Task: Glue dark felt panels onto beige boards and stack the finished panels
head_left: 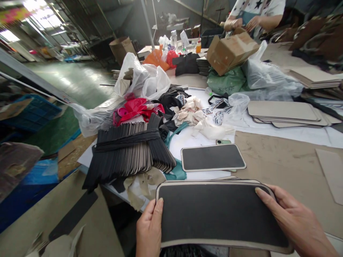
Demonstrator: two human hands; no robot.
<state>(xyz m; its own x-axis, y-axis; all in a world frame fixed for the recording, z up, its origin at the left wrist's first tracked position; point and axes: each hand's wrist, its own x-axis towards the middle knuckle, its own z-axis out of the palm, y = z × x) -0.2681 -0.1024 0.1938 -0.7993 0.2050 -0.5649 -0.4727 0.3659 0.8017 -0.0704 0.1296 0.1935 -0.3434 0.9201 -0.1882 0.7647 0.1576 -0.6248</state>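
A stack of dark rectangular panels (219,214) with pale borders and rounded corners is held up at the bottom centre. My left hand (150,226) grips its left edge, thumb on the front face. At the upper right corner my right hand (297,217) holds the same stack, thumb on the front and fingers behind. Just beyond, a similar dark panel (213,157) lies on the white table surface, with a green phone (223,141) partly behind it. To the left sits a long bundle of black panels (125,150) tied with a black strip.
Fabric scraps (190,110), red cloth (139,109) and plastic bags (155,80) lie beyond the bundle. A cardboard box (230,50) rests on a green bag (225,82). Beige panels (286,110) are stacked at right. Another person (257,16) works at the far side.
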